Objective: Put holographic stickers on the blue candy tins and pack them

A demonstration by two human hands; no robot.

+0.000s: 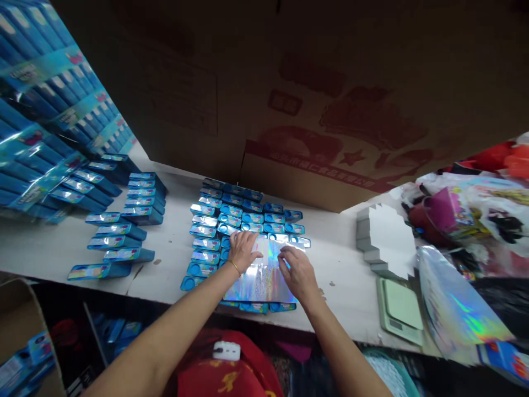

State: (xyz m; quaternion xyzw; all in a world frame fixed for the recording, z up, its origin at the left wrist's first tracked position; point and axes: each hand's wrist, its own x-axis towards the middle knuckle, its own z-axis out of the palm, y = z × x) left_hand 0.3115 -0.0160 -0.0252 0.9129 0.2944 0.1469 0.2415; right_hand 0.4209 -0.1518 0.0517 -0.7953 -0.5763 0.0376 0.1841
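Observation:
Rows of small blue boxes (231, 212) with shiny labels lie packed together on the white table (173, 248). A holographic silver sheet (262, 278) lies over the near boxes. My left hand (242, 248) rests on the sheet's far left corner, fingers stretched flat, a thin bracelet on the wrist. My right hand (295, 270) presses on the sheet's right side, fingers spread and slightly bent. Neither hand grips anything.
Loose blue boxes (119, 234) lie in stacks at left, with wrapped bundles (45, 116) piled behind. A large cardboard box (314, 110) stands at the back. At right sit white cards (388, 242), a green scale (400, 309), holographic bags (458, 309) and clutter.

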